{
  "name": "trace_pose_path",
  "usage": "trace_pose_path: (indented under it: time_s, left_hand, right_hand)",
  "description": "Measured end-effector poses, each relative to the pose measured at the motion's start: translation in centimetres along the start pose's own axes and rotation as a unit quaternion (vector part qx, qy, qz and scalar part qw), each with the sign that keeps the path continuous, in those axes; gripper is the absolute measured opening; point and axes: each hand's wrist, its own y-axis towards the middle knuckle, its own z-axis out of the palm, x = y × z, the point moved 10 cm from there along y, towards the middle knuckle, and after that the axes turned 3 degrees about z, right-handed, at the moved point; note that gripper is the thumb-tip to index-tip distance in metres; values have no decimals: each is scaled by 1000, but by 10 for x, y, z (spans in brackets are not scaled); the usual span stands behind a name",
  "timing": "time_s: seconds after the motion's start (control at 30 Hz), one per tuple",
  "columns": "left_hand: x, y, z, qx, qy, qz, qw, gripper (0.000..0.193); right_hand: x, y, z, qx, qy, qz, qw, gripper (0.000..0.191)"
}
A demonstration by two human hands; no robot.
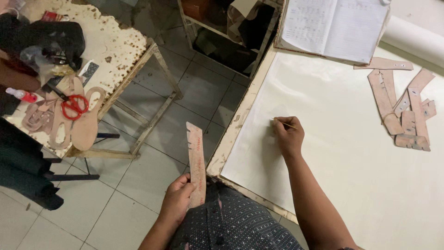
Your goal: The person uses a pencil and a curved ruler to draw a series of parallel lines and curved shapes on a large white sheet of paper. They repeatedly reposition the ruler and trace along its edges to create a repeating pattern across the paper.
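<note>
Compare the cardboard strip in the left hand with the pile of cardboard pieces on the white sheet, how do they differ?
The cardboard strip is one long piece, held upright by the left hand off the table; the cardboard pieces are several, lying flat and overlapping on the white sheet, untouched. Both are pinkish-tan with notched edges.

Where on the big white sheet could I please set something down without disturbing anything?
The white sheet lies bare between the right hand, which holds a thin pencil, and the pile of cardboard pattern pieces at its far right; the near stretch is bare too. The far edge is crowded by an open notebook. The side table is cluttered around the red scissors.
</note>
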Motion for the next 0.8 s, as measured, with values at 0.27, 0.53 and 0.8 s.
trace_pose_path:
  time_s: [0.27,0.53,0.8]
  left_hand:
    - [-7,3,-7,19,22,2,1000,31]
    - [-6,7,-11,29,78,-24,996,33]
    - [-15,6,-10,38,73,-7,997,27]
  right_hand:
    - [10,-2,12,-18,-22,9,1000,17]
    - [19,-5,17,-22,-69,12,997,14]
    - [22,-31,-24,-44,44,-10,998,14]
